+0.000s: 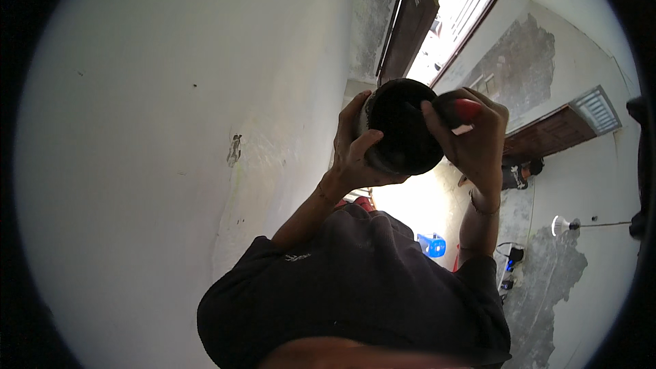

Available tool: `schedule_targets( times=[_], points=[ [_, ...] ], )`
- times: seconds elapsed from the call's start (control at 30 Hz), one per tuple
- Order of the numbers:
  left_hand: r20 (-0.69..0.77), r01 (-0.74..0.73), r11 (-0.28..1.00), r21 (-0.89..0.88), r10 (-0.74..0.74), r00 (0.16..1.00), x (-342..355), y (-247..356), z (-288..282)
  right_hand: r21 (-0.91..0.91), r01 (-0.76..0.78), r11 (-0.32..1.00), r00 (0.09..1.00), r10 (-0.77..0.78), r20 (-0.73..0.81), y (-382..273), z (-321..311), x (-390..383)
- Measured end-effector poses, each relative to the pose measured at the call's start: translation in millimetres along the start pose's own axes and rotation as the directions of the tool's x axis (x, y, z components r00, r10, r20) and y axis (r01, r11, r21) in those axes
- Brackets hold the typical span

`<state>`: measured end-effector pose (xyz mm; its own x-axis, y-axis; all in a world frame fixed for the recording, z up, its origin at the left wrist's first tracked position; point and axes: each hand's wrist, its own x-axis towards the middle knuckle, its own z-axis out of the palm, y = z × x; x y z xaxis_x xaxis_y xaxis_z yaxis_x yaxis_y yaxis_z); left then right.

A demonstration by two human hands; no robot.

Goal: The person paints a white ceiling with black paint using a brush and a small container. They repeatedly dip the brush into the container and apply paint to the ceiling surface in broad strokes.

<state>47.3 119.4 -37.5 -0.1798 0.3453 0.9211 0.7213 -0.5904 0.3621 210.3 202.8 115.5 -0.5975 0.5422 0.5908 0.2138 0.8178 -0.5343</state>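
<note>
My left hand (pixel 350 154) is wrapped round the side of a dark round object (pixel 404 130), its thumb lying against the near rim. The black face of this object is turned up, and its inside is too dark to make out. In my closed right hand (pixel 482 143) is a tool with a red and black handle (pixel 465 111), perhaps a screwdriver. Its dark front end points at the black face. I cannot tell whether the tip touches it.
A plain wall (pixel 150 130) rises on the left. An open brown door (pixel 410 24) stands beside a bright doorway at the top. On the right are another brown door (pixel 547 133), a person (pixel 517 176) and a light bulb (pixel 560 225). A blue plastic stool (pixel 432 244) lies below.
</note>
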Motion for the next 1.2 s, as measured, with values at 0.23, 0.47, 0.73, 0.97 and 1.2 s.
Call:
schedule_targets(
  times=[0.23, 0.47, 0.73, 0.97, 1.2],
  points=[
    [0.014, 0.020, 1.000, -0.013, -0.020, 1.000, -3.8, 0.6, 0.6, -0.109, 0.005, 0.994, 0.996, 0.005, 0.084, 6.1, 25.7, 4.0],
    [0.013, 0.055, 0.998, -0.024, -0.055, 0.998, -1.5, 0.3, 2.0, -0.141, -0.092, 0.986, 0.993, 0.102, 0.064, 3.4, 14.2, 4.8],
    [-0.022, 0.127, 0.988, -0.085, -0.129, 0.991, -4.0, -0.2, 15.9, -0.080, -0.063, 0.995, 0.987, 0.050, -0.155, -2.4, -36.9, -5.2],
    [0.027, 0.162, 0.983, -0.086, -0.161, 0.987, -10.9, 2.1, 18.6, -0.013, -0.031, 0.999, 0.925, 0.024, -0.380, -1.1, -55.7, -6.0],
    [0.041, 0.151, 0.984, -0.094, -0.148, 0.988, -17.2, 0.5, 21.9, 0.043, -0.056, 0.997, 0.857, 0.070, -0.510, 1.6, -69.3, -8.0]
  ],
)
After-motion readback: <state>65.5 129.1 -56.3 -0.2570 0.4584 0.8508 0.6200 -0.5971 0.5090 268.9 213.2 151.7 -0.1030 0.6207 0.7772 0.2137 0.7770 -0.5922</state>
